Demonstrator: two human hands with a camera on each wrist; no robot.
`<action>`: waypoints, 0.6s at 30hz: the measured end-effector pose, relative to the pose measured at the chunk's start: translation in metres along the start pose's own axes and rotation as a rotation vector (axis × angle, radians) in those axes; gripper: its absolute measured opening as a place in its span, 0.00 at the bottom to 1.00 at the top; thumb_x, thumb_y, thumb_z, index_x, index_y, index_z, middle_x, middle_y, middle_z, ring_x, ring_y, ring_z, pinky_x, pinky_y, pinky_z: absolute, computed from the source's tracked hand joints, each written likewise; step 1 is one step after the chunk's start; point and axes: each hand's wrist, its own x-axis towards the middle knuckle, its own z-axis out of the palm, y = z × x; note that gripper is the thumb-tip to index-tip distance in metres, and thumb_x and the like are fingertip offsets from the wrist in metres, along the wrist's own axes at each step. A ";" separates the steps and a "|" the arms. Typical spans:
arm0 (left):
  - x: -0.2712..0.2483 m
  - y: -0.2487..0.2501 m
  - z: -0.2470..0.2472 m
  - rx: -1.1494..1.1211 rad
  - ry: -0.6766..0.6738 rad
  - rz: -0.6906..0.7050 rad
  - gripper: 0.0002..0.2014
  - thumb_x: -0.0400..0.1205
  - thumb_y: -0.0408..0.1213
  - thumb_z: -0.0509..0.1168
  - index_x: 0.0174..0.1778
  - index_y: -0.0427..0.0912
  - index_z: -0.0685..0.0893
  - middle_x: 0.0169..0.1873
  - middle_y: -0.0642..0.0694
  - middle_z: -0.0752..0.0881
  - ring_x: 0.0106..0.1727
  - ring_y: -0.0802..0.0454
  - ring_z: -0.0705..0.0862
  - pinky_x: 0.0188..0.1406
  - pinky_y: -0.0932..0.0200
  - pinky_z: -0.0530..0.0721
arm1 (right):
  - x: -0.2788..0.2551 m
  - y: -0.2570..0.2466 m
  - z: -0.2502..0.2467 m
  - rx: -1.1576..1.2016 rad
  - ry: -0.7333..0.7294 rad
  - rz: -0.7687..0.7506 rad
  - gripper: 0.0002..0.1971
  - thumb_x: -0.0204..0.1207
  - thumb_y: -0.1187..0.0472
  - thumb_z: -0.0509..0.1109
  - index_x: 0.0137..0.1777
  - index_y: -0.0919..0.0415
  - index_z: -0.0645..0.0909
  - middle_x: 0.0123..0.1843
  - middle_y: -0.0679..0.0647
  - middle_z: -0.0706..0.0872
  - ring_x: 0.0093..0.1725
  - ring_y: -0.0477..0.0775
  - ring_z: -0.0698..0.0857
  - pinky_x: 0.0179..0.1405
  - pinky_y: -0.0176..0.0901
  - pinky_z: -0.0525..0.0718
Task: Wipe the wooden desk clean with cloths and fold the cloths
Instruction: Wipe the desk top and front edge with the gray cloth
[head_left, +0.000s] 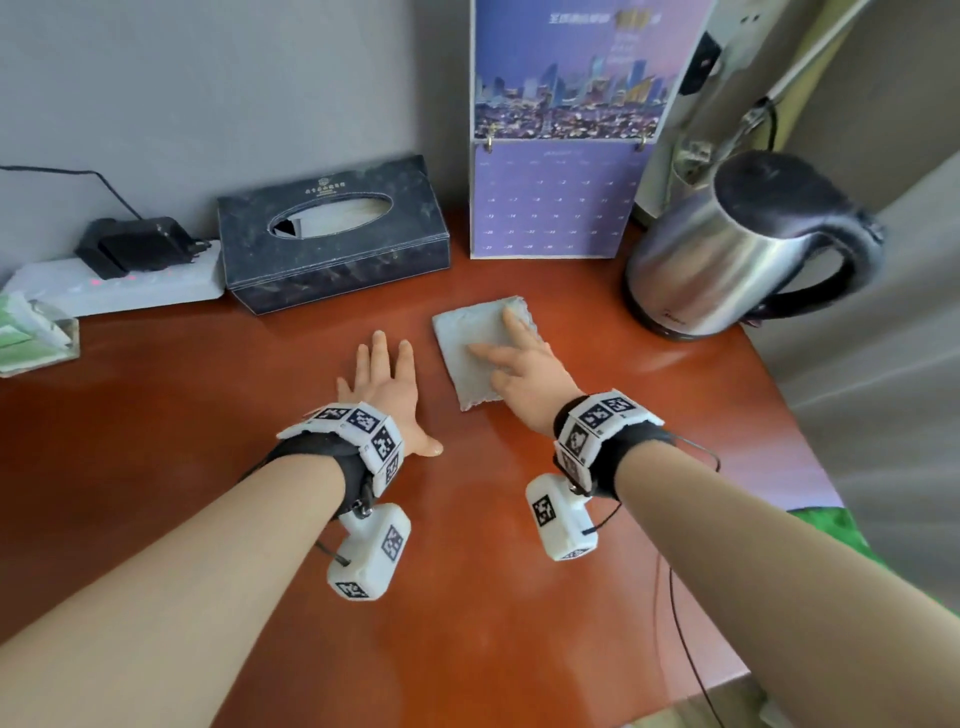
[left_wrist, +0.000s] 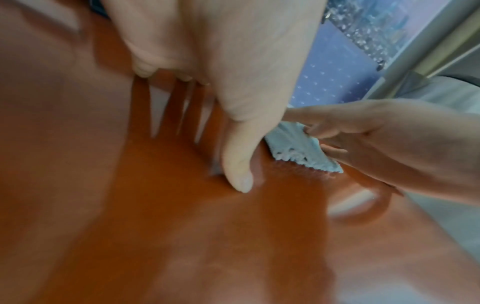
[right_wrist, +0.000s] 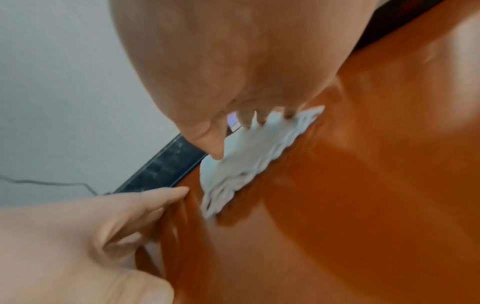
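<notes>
A small folded pale grey-blue cloth (head_left: 475, 353) lies flat on the reddish-brown wooden desk (head_left: 467, 545), in front of the calendar. My right hand (head_left: 514, 358) rests on top of it with its fingers straight and spread, pressing it down. The cloth's frayed near edge (left_wrist: 303, 156) shows in the left wrist view, and its rumpled side (right_wrist: 249, 162) in the right wrist view. My left hand (head_left: 384, 379) lies flat on the bare wood just left of the cloth, fingers straight, thumb out to the side, holding nothing.
A dark tissue box (head_left: 332, 239) stands at the back, a purple calendar (head_left: 561, 156) to its right. A steel kettle (head_left: 727, 249) sits at the back right by the desk's edge. A power strip with a black adapter (head_left: 130, 270) lies at the back left.
</notes>
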 end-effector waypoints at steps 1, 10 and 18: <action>-0.003 0.007 -0.002 -0.032 0.044 -0.004 0.63 0.71 0.60 0.76 0.86 0.43 0.36 0.84 0.38 0.29 0.86 0.40 0.35 0.85 0.36 0.47 | -0.007 0.011 -0.011 0.087 0.073 0.008 0.25 0.79 0.64 0.59 0.73 0.44 0.78 0.86 0.54 0.58 0.85 0.55 0.56 0.84 0.45 0.52; 0.007 0.126 0.029 0.041 0.150 0.092 0.51 0.77 0.77 0.38 0.84 0.46 0.27 0.82 0.46 0.23 0.84 0.44 0.26 0.82 0.33 0.35 | -0.065 0.152 -0.118 0.374 0.645 0.779 0.14 0.58 0.55 0.65 0.40 0.56 0.89 0.35 0.59 0.90 0.40 0.64 0.89 0.48 0.54 0.89; 0.031 0.149 0.022 0.119 0.139 0.074 0.56 0.70 0.82 0.38 0.81 0.46 0.23 0.80 0.48 0.21 0.83 0.45 0.24 0.82 0.33 0.33 | -0.054 0.181 -0.161 1.024 0.766 0.531 0.29 0.62 0.66 0.72 0.66 0.61 0.75 0.31 0.57 0.82 0.27 0.55 0.80 0.28 0.43 0.78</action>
